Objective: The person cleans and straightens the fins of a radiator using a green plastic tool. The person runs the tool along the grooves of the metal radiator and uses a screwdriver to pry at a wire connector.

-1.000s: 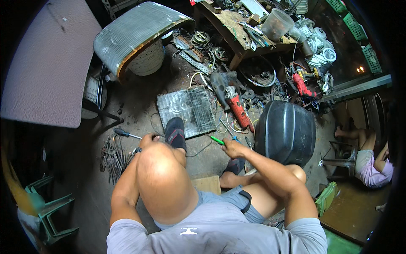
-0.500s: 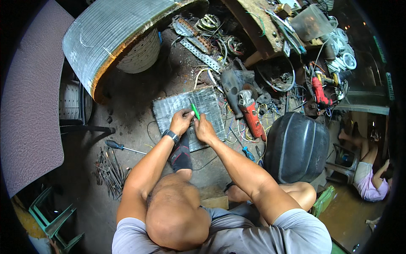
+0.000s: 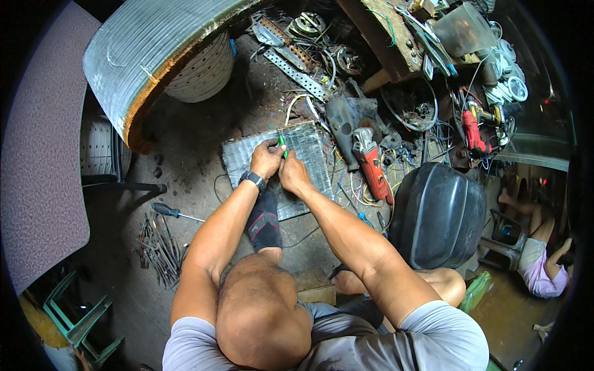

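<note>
A square, streaked grey metal plate lies on the floor, with my foot in a dark shoe on its near left part. My left hand and my right hand meet over the plate, both closed round a slim bright green tool pointing away from me. Its lower part and whatever its tip touches are hidden or too small to make out. A red angle grinder lies right of the plate, and a blue-handled screwdriver lies at the left beside a pile of metal rods.
A corrugated metal piece stands at upper left, near a speckled board. A cluttered wooden workbench is at upper right. A black plastic box sits at right. Another person is at far right.
My hands came from either side of my leg to meet on the plate, the left joining the right on the green tool, then moved slightly farther forward. My view has leaned forward.
</note>
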